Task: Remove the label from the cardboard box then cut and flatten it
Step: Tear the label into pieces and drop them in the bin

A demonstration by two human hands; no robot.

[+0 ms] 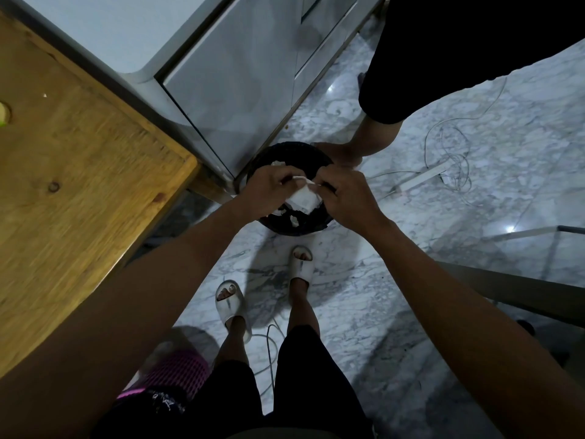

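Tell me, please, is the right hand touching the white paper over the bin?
Touching: the head view shows the right hand pinching the white paper at its upper edge.

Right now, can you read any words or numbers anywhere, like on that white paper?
None can be read.
White paper held over the black bin: looks blank, blurred.
Dark cloth at the bottom: whitish marks, too blurred to read.

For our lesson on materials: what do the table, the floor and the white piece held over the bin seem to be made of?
Table: wood, matt finish; grain and a knot show.
Floor: looks like polished marble or a marble-look tile; grey veining, bright light reflections.
White piece, pinched by left hand and right hand over the dark bin: probably paper, thin and crumpled.
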